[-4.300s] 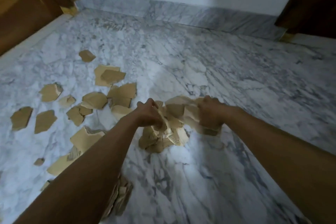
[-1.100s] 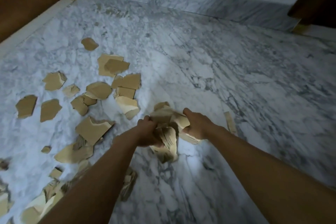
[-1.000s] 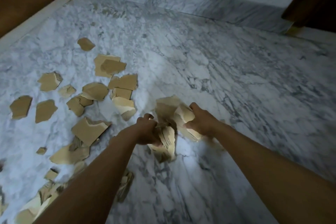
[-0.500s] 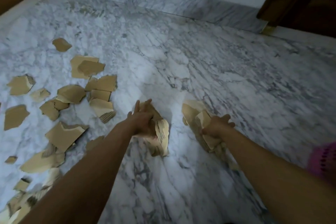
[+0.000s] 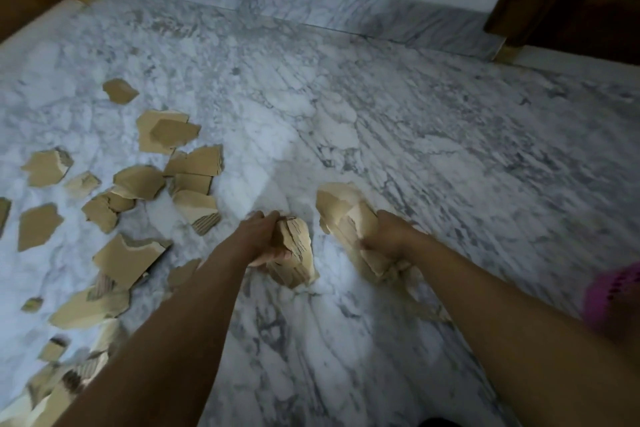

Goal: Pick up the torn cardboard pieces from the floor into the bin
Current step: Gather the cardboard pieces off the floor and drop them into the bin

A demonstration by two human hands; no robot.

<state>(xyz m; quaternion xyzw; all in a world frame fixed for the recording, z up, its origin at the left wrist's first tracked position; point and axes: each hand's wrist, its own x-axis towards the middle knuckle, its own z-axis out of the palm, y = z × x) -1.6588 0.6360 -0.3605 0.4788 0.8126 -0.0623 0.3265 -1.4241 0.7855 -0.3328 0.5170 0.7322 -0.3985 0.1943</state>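
While left hand (image 5: 259, 237) grips one cardboard stack (image 5: 296, 253), right hand (image 5: 389, 236) grips another stack (image 5: 341, 215), pink object (image 5: 618, 295) cut off.

Observed: torn cardboard pieces (image 5: 128, 255), tan, irregular, ragged-edged; the corrugated core is exposed on several edges. Most are scattered flat at left, some overlapping, from a lone far piece (image 5: 119, 91) down to a crowded, blurred heap (image 5: 59, 388) at the near-left corner. At centre a first bundle (image 5: 294, 253) is gripped on edge by the left hand (image 5: 258, 236). A second bundle (image 5: 346, 218) is gripped by the right hand (image 5: 388, 236), just right of the first and apart from it.
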